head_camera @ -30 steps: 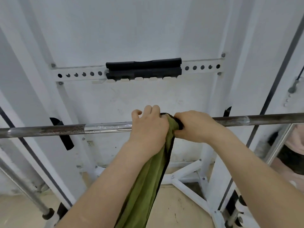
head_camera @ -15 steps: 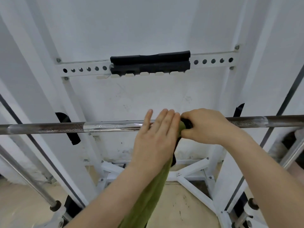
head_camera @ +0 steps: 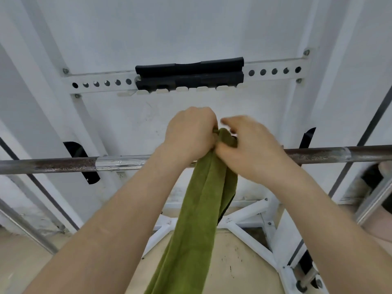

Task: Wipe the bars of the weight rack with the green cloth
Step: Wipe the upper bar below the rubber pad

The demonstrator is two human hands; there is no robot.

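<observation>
Green cloth (head_camera: 203,198) is bunched at its top end betw. both hands, just above the bar (head_camera: 63,165). The rest hangs straight down in front of the bar & runs off the bottom edge of view. Can't tell if it loops round the bar.

L hand (head_camera: 191,132): knuckles up, fingers curled tight on the cloth's top end. R hand (head_camera: 252,151) is right beside it, touching. Its thumb & curled fingers pinch the same bunch. R fingertips are blurred, so the far side of the hold is unclear.

Bar runs horiz. across the whole view, dull brown w/ a shiny chrome stretch left of the L forearm. Both forearms cross in front of it. Black hooks (head_camera: 81,164) sit on the uprights behind it.

Behind: white rack w/ holed crossbar (head_camera: 101,83) & black pad (head_camera: 188,74) at its middle. White base struts (head_camera: 254,247) lie on the beige floor (head_camera: 244,272) below.
</observation>
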